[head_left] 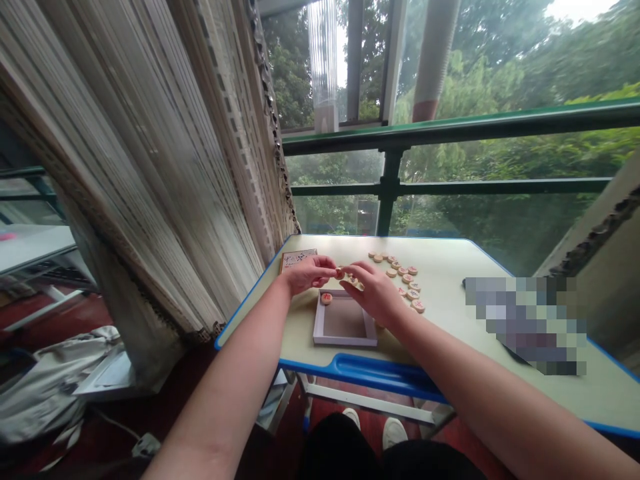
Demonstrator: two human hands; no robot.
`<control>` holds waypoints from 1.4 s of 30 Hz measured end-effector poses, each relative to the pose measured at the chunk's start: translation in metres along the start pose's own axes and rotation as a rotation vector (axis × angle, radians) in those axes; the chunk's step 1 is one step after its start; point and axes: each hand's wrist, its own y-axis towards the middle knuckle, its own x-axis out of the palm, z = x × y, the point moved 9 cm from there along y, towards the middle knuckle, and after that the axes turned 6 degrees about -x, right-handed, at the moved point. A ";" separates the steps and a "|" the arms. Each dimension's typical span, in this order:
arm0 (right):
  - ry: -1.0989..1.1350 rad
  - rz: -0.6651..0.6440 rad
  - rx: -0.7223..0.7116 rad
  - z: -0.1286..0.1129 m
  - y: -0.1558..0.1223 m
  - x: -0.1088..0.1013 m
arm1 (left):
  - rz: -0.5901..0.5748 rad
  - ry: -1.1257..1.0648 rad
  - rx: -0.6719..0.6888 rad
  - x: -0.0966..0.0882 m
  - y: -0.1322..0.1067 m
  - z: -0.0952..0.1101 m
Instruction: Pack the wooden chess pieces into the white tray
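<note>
Over the back edge of a shallow white box [319,327], both hands meet at a small round wooden xiangqi piece [340,273]. My left hand [311,273] pinches it at the fingertips. From the other side, the index finger of my right hand [371,287] reaches to the same piece, its thumb held apart below. Inside the box, one xiangqi piece with a red character [327,299] lies in the back left corner. Several loose xiangqi pieces [413,294] are scattered right of the box, some partly hidden behind my right hand.
A box lid with printed characters [299,259] lies behind my left hand. The pale desk [450,333] has a blue rim and a blue front groove [380,370]. A dark, pixelated object [525,327] rests at the right. A curtain [240,200] hangs close on the left.
</note>
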 end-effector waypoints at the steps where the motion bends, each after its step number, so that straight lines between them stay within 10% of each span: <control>1: -0.001 0.003 0.000 0.000 0.000 0.001 | 0.000 0.001 -0.009 0.000 0.000 -0.001; 15: 0.060 0.020 0.041 -0.003 0.002 0.003 | 0.061 0.053 -0.047 -0.009 -0.006 -0.002; 24: 0.042 -0.359 0.073 0.002 -0.004 0.048 | 0.325 0.314 -0.241 -0.041 -0.007 -0.022; 42: -0.033 -0.441 0.082 0.003 -0.005 0.058 | 0.145 0.453 -0.388 -0.030 -0.006 -0.037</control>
